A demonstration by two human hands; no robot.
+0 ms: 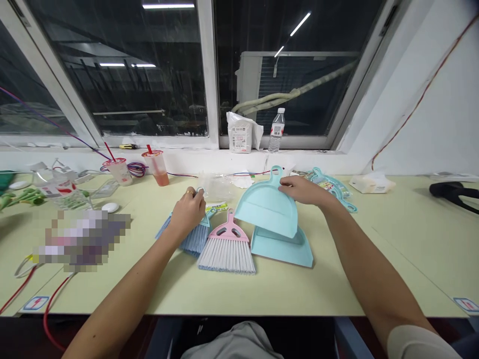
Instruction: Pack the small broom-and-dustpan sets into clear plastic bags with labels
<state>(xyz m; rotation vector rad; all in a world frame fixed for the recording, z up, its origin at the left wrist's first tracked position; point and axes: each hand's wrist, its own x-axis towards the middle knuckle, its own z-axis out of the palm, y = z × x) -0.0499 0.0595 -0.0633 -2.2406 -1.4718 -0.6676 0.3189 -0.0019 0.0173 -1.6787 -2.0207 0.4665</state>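
My left hand (189,213) is closed around the handle of a blue hand broom (195,238), whose bristles rest on the pale yellow table (299,284). A small loop at the handle's top shows above my fingers. My right hand (304,190) grips the rim of a mint dustpan (266,207), which is tilted up off the table. Under that raised dustpan lies a second mint dustpan (281,248). Between both hands sits a broom with a pink handle and white-grey bristles (226,247), flat on the table and untouched.
Crumpled clear plastic (215,187) lies behind my left hand. Teal dustpan parts (331,187) and a tissue pack (371,183) sit at the back right. Two drink cups (134,169), clutter and a pixelated patch occupy the left. A water bottle (276,130) stands on the windowsill.
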